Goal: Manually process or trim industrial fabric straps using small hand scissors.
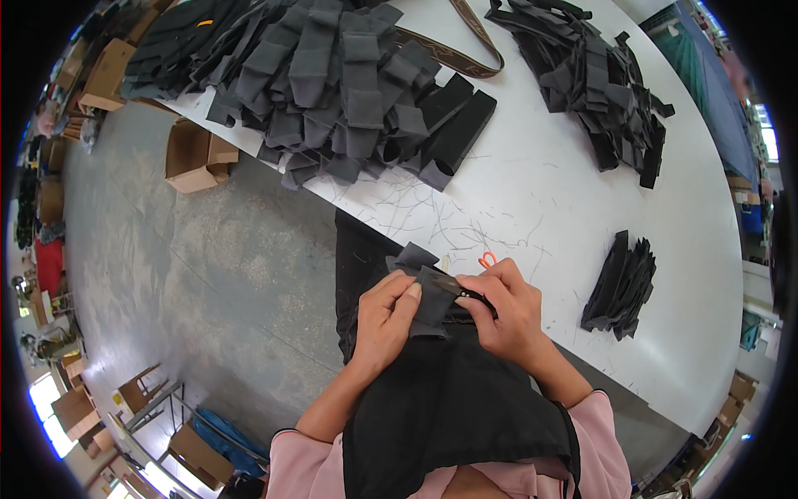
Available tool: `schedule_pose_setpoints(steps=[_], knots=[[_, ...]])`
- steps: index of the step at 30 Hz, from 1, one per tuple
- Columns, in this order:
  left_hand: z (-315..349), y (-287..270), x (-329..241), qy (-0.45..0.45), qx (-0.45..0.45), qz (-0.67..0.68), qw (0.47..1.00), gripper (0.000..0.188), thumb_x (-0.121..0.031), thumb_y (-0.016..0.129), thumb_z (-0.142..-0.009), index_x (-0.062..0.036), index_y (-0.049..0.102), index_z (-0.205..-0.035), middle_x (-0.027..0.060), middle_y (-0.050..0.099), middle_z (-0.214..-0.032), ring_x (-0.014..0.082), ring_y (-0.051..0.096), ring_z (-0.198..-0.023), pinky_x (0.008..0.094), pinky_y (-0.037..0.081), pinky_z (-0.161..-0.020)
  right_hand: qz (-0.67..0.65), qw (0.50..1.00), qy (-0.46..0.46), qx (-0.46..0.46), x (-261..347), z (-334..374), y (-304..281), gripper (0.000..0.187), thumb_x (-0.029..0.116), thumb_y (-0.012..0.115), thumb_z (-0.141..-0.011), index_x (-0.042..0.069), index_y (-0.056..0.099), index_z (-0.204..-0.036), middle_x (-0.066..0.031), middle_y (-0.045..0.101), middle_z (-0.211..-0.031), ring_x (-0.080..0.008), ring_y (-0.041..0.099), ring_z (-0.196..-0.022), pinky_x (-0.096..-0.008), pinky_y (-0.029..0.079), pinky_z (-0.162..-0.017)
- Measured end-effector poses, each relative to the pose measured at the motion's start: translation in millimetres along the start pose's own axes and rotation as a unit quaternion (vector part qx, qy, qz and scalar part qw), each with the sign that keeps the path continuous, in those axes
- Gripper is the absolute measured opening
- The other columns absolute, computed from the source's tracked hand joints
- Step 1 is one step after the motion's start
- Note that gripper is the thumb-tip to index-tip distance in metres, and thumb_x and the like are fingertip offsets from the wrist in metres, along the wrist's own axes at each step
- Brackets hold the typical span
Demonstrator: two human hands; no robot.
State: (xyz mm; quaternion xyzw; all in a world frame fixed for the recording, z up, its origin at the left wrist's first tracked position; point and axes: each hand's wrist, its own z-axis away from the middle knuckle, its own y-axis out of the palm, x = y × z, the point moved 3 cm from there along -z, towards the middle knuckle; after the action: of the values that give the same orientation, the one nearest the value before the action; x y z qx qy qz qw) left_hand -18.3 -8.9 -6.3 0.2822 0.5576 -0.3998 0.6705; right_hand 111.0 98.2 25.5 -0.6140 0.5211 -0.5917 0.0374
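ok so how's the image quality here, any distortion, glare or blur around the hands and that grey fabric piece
Head view: strong fisheye, so the white table edge bows and the corners go black. Lighting is soft and even, shadows faint. Windows at the lower left are blown out. The left hand, right hand and grey fabric piece look sharp; the rim is smeared.

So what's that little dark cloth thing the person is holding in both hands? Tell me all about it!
The dark grey fabric piece looks like soft, felt-like cloth, folded, with a flap sticking up at its top left. It sits just in front of the white table's edge, above the person's black apron. The left hand pinches its left side with thumb on top. The right hand holds its right side along with small snips whose orange handle peeks out above the fingers. It matches the grey pieces heaped on the table.
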Motion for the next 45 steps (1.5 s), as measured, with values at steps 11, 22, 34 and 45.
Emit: schedule_pose_setpoints(steps=[11, 22, 34, 45], knots=[[0.8, 1.6, 1.1, 0.004, -0.01, 0.002, 1.0, 0.009, -0.002, 0.051, -0.086, 0.0059, 0.054, -0.082, 0.0048, 0.042, -0.066, 0.0097, 0.039, -0.058, 0.0252, 0.032, -0.052, -0.034, 0.999, 0.026, -0.009, -0.5, 1.1, 2.3, 0.022, 0.003, 0.071, -0.068, 0.004, 0.063, -0.089, -0.0062, 0.05, -0.074, -0.0191, 0.051, -0.055, -0.0282, 0.04, -0.045], [1.1, 3.1, 2.9, 0.015, -0.021, -0.012, 1.0, 0.009, -0.002, 0.051, -0.086, 0.006, 0.055, -0.084, 0.0048, 0.042, -0.064, 0.0096, 0.039, -0.056, 0.0259, 0.032, -0.051, -0.035, 0.998, 0.044, -0.029, 3.0, 3.5, 8.2, 0.022, 0.004, 0.072, -0.07, 0.005, 0.062, -0.09, -0.007, 0.051, -0.077, -0.0184, 0.052, -0.055, -0.0276, 0.041, -0.044], [4.9, 5.8, 1.9, 0.025, -0.024, -0.022, 0.999, 0.009, -0.002, 0.052, -0.085, 0.0063, 0.055, -0.083, 0.0052, 0.042, -0.065, 0.0106, 0.039, -0.056, 0.0262, 0.032, -0.051, -0.027, 0.998, 0.047, -0.031, 1.6, 7.7, 8.5, 0.024, 0.002, 0.073, -0.069, 0.003, 0.062, -0.09, -0.0083, 0.049, -0.077, -0.0198, 0.051, -0.055, -0.0275, 0.045, -0.051], [2.3, 1.4, 20.8, -0.137, 0.012, 0.185, 0.973, 0.017, -0.008, 0.051, -0.089, 0.0037, 0.056, -0.078, -0.0036, 0.044, -0.071, 0.0037, 0.038, -0.067, 0.0204, 0.031, -0.06, -0.279, 0.944, 0.145, 0.097, -12.0, -8.0, 16.9, 0.033, -0.003, 0.069, -0.068, 0.004, 0.064, -0.1, -0.0015, 0.041, -0.074, -0.0119, 0.04, -0.065, -0.0237, 0.031, -0.059]])
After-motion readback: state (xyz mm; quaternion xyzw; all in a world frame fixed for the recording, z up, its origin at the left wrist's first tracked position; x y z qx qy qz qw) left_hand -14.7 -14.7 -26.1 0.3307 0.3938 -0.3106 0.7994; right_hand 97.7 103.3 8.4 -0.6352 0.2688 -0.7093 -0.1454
